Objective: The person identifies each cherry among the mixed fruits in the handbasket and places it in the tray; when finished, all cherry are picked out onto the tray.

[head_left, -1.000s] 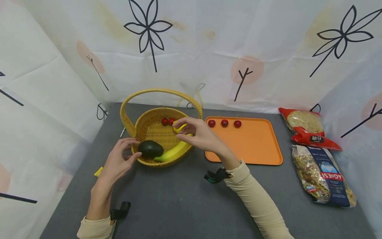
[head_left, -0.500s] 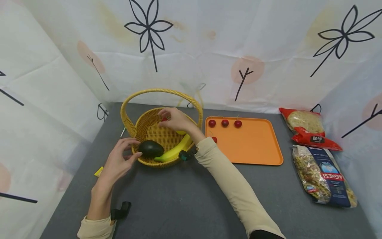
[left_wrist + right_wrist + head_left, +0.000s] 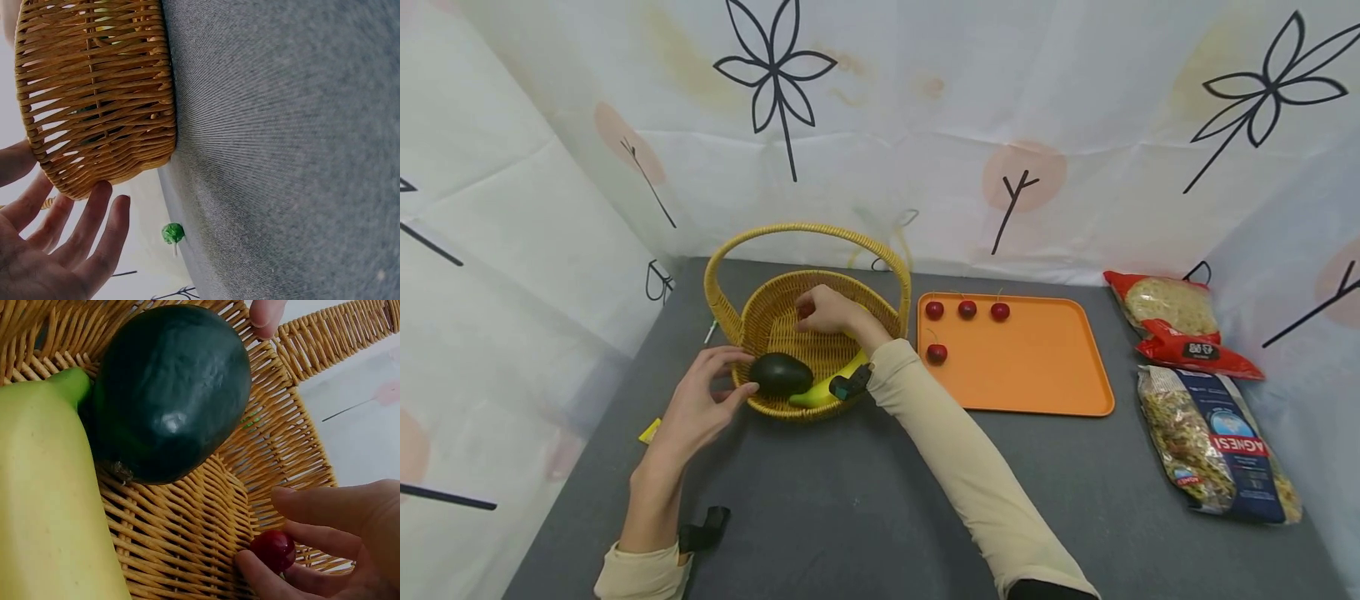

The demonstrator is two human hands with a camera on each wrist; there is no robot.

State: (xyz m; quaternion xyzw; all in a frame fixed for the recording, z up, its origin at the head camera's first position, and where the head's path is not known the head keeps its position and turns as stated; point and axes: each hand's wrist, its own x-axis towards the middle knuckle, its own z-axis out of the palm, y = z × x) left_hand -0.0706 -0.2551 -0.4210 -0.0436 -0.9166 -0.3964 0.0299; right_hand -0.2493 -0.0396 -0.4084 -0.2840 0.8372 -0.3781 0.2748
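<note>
A yellow wicker basket (image 3: 782, 287) stands at the back left, its handle arching over it. My left hand (image 3: 703, 408) holds the basket's near-left rim, fingers against the outer weave in the left wrist view. Inside lie a dark green avocado (image 3: 781, 374) and a banana (image 3: 823, 392), partly covered by my right wrist. My right hand (image 3: 831, 312) reaches into the basket; its curled fingers hold a dark red cherry (image 3: 273, 551) low by the weave in the right wrist view. Several cherries (image 3: 967, 309) with stems sit on an orange tray (image 3: 1022, 367).
At the far right lie a red-trimmed food bag (image 3: 1180, 325) and a pasta bag (image 3: 1217, 442). A green-wrapped lollipop (image 3: 173, 233) is beyond the basket in the left wrist view. A small yellow packet (image 3: 650, 431) lies near the left edge. Patterned cloth walls (image 3: 880, 125) enclose the table.
My right hand has gone from over the basket's right side leftward and down into it, and now holds a cherry. My left hand and the basket stay put.
</note>
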